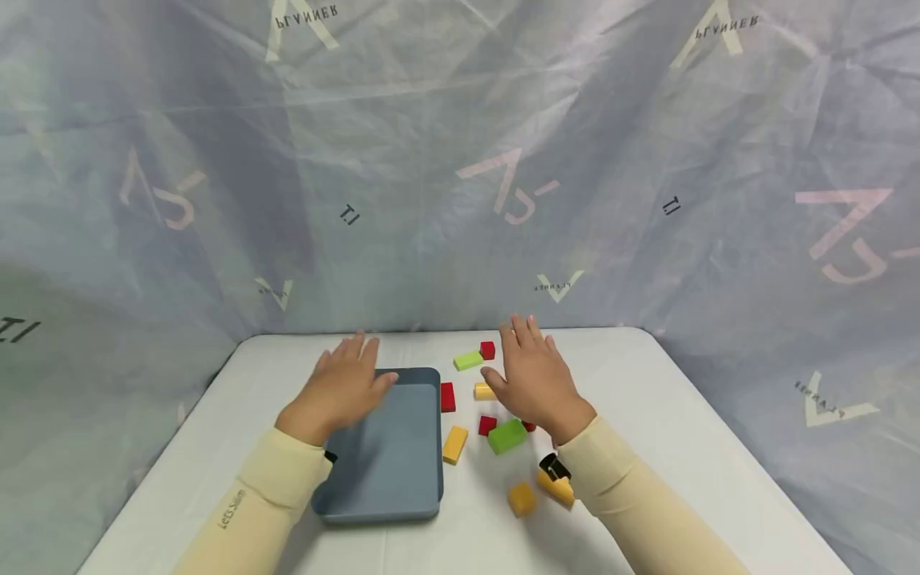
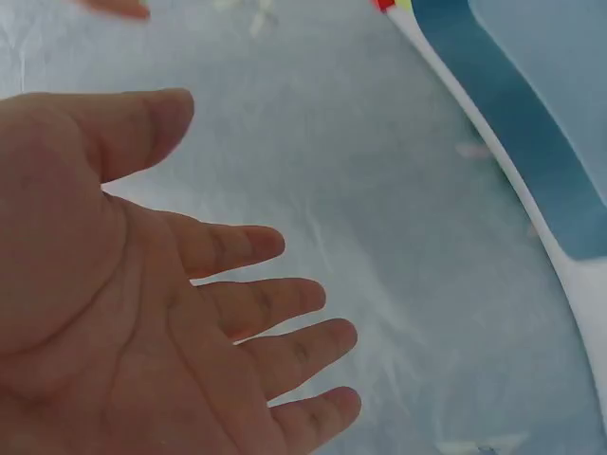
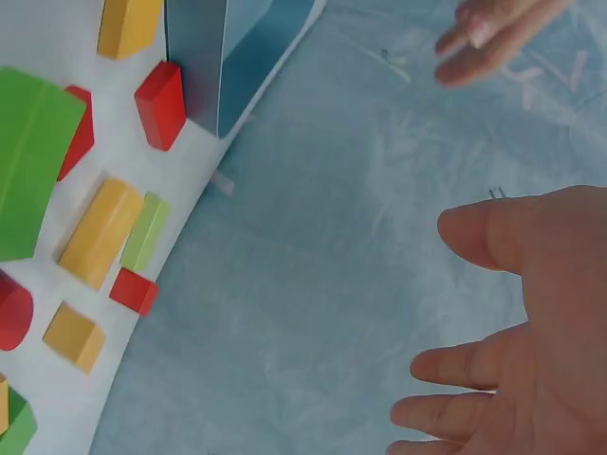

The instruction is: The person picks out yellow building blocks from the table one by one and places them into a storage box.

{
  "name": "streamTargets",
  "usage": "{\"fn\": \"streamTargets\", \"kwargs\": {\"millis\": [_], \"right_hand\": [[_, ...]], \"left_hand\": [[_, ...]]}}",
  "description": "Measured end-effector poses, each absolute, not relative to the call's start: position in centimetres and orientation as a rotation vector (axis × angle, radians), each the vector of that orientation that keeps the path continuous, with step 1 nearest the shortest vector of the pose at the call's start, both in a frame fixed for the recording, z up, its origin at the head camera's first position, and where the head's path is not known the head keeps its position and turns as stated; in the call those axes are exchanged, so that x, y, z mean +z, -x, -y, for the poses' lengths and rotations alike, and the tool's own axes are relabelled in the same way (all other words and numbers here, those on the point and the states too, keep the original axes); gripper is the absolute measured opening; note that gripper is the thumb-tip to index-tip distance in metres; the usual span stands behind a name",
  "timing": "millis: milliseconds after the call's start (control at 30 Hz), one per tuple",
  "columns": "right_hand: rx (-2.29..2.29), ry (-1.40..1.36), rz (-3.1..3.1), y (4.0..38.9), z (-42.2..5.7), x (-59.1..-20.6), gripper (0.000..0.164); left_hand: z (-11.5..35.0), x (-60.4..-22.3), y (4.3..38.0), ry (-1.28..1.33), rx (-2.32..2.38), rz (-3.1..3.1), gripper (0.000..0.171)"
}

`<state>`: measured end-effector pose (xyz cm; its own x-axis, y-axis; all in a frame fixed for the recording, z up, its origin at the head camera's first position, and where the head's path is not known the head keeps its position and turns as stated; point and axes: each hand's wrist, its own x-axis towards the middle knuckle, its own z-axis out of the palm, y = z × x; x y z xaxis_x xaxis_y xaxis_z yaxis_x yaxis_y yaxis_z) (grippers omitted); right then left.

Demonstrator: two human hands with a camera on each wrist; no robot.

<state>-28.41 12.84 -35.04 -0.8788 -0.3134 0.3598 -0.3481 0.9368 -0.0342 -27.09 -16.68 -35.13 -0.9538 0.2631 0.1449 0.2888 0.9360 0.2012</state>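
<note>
I see a white table with rounded far corners point(image 1: 676, 455). It carries a blue-grey tray point(image 1: 388, 447) and, on the tray's right, scattered blocks: a red block point(image 1: 448, 397) and yellow block point(image 1: 455, 445) just beside it, a lime block point(image 1: 468, 361) and red cube point(image 1: 488, 350) near the far edge, a green block point(image 1: 507, 437) between, a yellow cube point(image 1: 522, 500) nearer my head camera.

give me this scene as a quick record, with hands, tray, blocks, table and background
left hand: raised, fingers extended, holding nothing, nearest the tray
right hand: raised, fingers extended, holding nothing
tray: blue-grey, rectangular, left of the blocks
blocks: red, yellow, green and light green, loose on the table
beside tray: red block and yellow block
far end: light green block next to red cube
table: white top
background: grey printed sheet
</note>
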Motion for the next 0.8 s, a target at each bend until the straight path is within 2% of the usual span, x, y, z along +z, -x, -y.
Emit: {"fn": "streamTargets", "kwargs": {"millis": [133, 367, 500, 800], "right_hand": [[0.16, -0.516, 2.782, 29.0, -13.2, -35.6, 0.07], [0.147, -0.617, 2.874, 29.1, -12.3, -38.1, 0.062], [0.155, -0.713, 2.856, 28.8, -11.4, -38.7, 0.057], [0.172, -0.784, 2.851, 28.6, -10.2, -39.4, 0.058]], "left_hand": [[20.0, -35.9, 27.5, 0.379, -0.418, 3.026, 0.071], [23.9, -40.0, 27.9, 0.263, -0.527, 3.165, 0.064], [24.6, -41.6, 27.6, 0.24, -0.54, 3.184, 0.06], [24.7, -42.3, 27.9, 0.197, -0.579, 3.197, 0.068]]}}
